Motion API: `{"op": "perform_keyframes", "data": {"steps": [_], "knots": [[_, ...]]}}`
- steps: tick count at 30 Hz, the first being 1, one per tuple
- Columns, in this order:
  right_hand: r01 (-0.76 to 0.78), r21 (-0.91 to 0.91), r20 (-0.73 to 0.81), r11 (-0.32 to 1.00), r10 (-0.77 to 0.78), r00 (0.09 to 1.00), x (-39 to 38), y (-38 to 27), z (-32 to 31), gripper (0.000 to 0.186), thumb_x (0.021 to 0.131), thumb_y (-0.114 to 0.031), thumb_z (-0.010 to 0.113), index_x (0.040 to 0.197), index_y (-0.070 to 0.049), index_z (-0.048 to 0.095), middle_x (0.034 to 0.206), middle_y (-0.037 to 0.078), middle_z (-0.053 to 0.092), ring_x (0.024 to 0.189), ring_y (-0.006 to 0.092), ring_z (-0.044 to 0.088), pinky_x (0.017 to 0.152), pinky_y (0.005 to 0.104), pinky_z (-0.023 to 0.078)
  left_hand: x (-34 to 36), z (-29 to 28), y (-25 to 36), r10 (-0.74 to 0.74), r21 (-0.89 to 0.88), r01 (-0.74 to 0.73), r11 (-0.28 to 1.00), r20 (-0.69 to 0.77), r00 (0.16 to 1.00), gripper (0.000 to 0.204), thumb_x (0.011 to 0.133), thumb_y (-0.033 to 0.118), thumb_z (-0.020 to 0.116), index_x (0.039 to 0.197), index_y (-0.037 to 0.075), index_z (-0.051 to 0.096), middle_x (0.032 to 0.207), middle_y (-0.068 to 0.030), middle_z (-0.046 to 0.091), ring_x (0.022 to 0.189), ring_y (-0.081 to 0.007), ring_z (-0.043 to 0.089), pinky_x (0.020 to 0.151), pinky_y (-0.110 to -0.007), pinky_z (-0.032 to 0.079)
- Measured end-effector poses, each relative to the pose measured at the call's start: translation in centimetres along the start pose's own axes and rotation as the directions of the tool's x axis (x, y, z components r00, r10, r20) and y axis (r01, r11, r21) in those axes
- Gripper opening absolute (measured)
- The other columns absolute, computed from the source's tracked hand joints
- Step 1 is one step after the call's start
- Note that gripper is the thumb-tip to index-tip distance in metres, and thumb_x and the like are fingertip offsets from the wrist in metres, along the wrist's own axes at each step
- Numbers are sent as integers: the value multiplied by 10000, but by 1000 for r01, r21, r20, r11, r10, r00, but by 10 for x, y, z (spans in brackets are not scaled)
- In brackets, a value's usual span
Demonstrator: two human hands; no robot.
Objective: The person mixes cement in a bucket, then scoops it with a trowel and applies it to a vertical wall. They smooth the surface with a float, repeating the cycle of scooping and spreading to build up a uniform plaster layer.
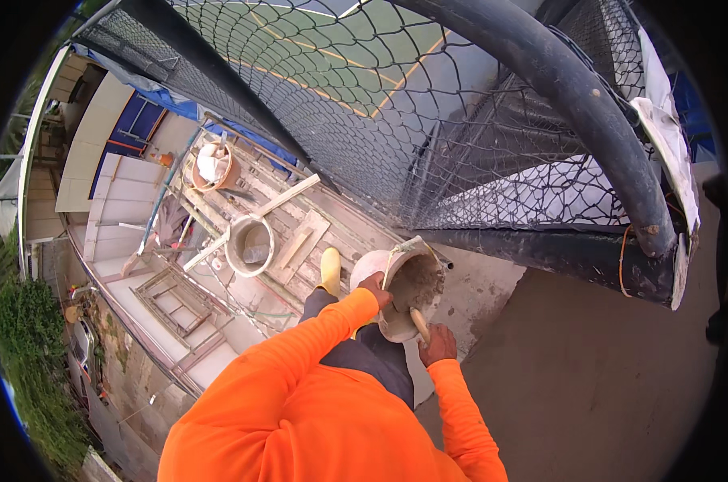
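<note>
My left grip (376, 291) clamps the tilted bucket (366, 267) by its edge in front of my legs (382, 359), and my right grip (438, 344) is wrapped round a wooden handle (419, 324) reaching inside it, so I'd best brace the bucket and scrape smoothly.
</note>
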State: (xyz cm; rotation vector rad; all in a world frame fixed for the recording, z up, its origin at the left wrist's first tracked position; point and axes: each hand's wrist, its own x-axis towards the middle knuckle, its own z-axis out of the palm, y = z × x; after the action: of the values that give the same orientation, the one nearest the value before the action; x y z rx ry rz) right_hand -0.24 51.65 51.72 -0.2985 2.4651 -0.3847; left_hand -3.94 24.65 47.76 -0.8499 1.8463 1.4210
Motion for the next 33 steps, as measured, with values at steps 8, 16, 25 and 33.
{"op": "perform_keyframes", "data": {"steps": [8,16,25,33], "knots": [[93,-38,189,995,-85,978,82,-19,83,460,876,-267,770,1243,-16,652,1194,202,619,1136,431,591,980,514,491,138,-6,-109,-139,176,133,975,20,990,473,773,146,696,1234,93,605,1159,-242,723,1124,-447,687,920,-498,562],[63,41,454,997,-75,888,131,-65,231,468,906,-249,757,1310,-40,647,1282,195,628,1211,408,602,1033,486,500,266,-56,-254,-200,155,185,970,92,975,452,798,125,686,1240,70,611,1206,-236,709,1142,-430,688,964,-496,553],[78,87,498,993,-111,860,186,-68,294,469,907,-239,729,1321,-34,645,1279,189,636,1185,402,618,1029,478,509,340,-171,-373,-389,-767,345,541,136,911,618,820,567,815,1110,32,707,1045,-170,732,1039,-284,704,893,-402,556],[16,19,419,1000,-22,908,221,-30,308,390,891,-164,738,1261,-64,665,1218,178,669,1140,394,651,985,462,538,403,-203,-469,-77,474,466,747,-635,769,675,840,332,835,1377,73,520,1396,-172,528,1191,-384,665,1018,-480,557]]}}
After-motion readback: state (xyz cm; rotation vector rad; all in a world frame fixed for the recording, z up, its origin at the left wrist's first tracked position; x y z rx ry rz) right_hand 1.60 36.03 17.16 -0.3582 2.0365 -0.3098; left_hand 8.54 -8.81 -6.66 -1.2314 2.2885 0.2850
